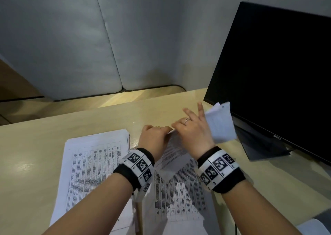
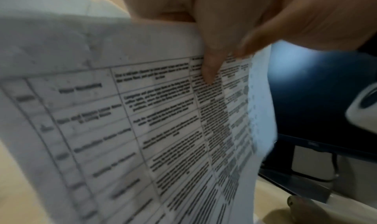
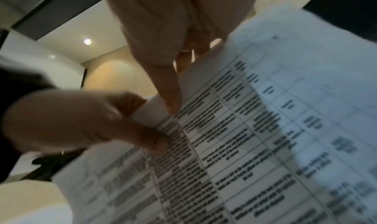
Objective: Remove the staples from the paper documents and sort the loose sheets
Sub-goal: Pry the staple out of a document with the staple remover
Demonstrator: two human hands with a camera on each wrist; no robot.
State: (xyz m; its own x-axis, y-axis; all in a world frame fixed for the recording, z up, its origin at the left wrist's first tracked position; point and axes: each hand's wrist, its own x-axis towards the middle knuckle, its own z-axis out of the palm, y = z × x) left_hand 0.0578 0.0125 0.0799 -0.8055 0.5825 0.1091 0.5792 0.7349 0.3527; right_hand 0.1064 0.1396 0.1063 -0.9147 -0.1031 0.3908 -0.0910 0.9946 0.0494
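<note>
Both hands are working one stapled set, lifted off the surface at six o'clock from the monitor's corner. The left hand is pinching the top edge; the right hand, just beside it at three o'clock, is pinching and peeling a sheet outward. No staple is showing; I judge it lies between the grips. A stack is lying at nine o'clock.
</note>
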